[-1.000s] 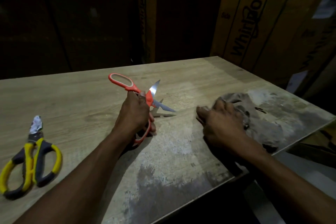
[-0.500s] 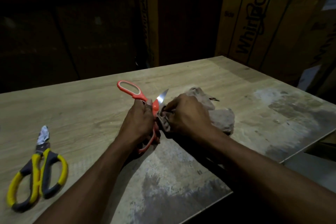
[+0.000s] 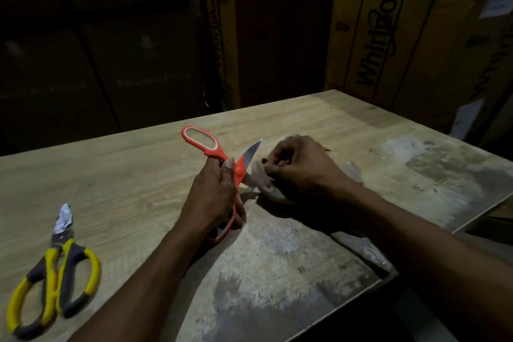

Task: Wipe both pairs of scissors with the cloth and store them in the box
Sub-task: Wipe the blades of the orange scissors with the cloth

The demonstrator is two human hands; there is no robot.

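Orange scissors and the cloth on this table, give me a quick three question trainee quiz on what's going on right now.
1. True or false: the orange scissors are held with their blades open.
2. Which hand holds the cloth? A) left hand B) right hand C) neither
3. Fill in: the yellow scissors lie untouched on the ____.

Key: 1 true; 2 B; 3 table.
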